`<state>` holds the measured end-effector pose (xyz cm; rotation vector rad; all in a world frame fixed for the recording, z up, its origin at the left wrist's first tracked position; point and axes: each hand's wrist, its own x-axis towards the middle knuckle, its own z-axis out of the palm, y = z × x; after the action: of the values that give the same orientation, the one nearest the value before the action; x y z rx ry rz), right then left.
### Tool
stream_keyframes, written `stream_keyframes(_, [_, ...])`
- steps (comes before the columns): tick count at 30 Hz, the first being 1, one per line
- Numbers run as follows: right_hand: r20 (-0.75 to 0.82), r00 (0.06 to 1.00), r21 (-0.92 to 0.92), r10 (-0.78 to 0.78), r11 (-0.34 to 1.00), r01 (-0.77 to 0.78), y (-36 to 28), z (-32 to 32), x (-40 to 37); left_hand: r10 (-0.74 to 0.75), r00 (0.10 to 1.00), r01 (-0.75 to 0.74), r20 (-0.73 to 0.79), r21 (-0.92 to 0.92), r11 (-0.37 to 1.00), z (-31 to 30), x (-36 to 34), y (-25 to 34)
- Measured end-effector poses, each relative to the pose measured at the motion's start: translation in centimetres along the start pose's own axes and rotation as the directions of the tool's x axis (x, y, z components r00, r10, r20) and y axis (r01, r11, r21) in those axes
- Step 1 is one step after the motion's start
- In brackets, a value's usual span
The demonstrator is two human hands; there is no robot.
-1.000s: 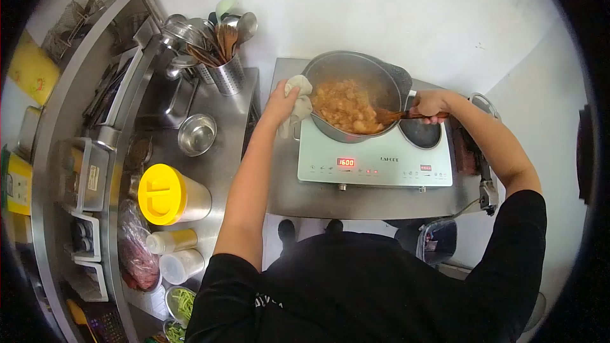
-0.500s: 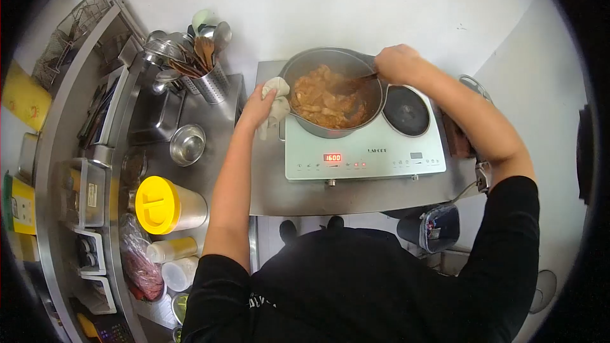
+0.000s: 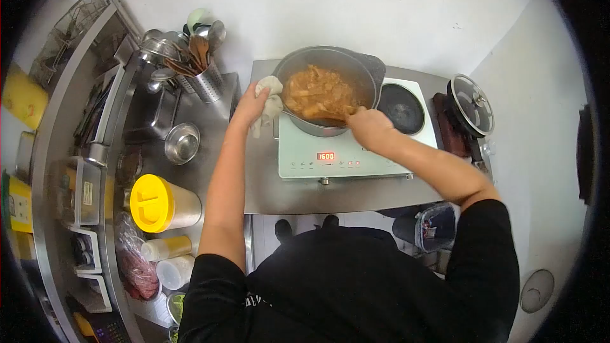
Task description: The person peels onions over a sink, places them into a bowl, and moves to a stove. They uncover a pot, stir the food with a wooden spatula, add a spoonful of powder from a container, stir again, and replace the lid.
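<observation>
A steel pot (image 3: 365, 71) of orange-brown stew (image 3: 318, 92) stands on the left burner of a pale green induction cooker (image 3: 346, 152), whose display reads 1600. My left hand (image 3: 251, 103) presses a white cloth (image 3: 272, 103) against the pot's left rim. At the pot's near rim, my right hand (image 3: 368, 128) grips a wooden spoon (image 3: 337, 117) whose tip is in the stew; most of the spoon is hidden by the hand.
The right burner (image 3: 400, 108) is bare. A glass lid (image 3: 471, 105) lies right of the cooker. On the steel counter to the left stand a utensil holder (image 3: 202, 73), a small steel bowl (image 3: 182, 143), a yellow-lidded container (image 3: 159, 202) and bottles.
My right hand swept the spoon from the pot's right side round its far rim to the near rim. The left hand stayed on the cloth at the pot.
</observation>
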<state>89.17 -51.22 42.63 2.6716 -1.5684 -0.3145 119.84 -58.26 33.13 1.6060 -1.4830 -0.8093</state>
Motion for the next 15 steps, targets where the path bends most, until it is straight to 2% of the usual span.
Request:
stream_keyframes(1, [-0.119,0.993,0.034,0.004,0.999,0.000,-0.7,0.8,0.3,-0.005,1.000,0.005,-0.001,0.017,1.000,0.0,0.3,-0.5])
stream_keyframes(2, [-0.118,0.993,0.033,0.011,0.999,-0.007,-0.9,1.4,1.1,-0.011,1.000,0.011,-0.006,0.032,0.999,0.2,0.5,-0.9])
stream_keyframes(5, [-0.080,0.993,0.023,0.092,0.996,-0.090,0.6,1.0,3.9,-0.028,0.998,0.026,0.050,0.039,0.999,-0.4,0.3,0.1])
stream_keyframes(7, [0.009,0.974,0.067,0.227,0.972,-0.227,2.7,-0.6,4.3,-0.024,0.999,0.023,0.028,0.063,0.998,-0.6,-0.3,0.9])
stream_keyframes(11, [-0.025,0.976,0.078,0.216,0.974,-0.214,7.1,-2.8,3.5,-0.011,1.000,0.010,0.006,0.101,0.995,-0.3,0.1,0.1])
stream_keyframes(13, [-0.057,0.978,0.087,0.201,0.977,-0.196,6.8,-5.4,2.6,-0.010,1.000,0.008,0.016,0.093,0.996,-0.5,-0.2,0.6])
stream_keyframes(15, [-0.056,0.982,0.018,0.181,0.983,-0.181,7.2,-6.5,3.1,-0.009,1.000,0.007,0.020,0.088,0.996,-0.6,-0.4,0.7])
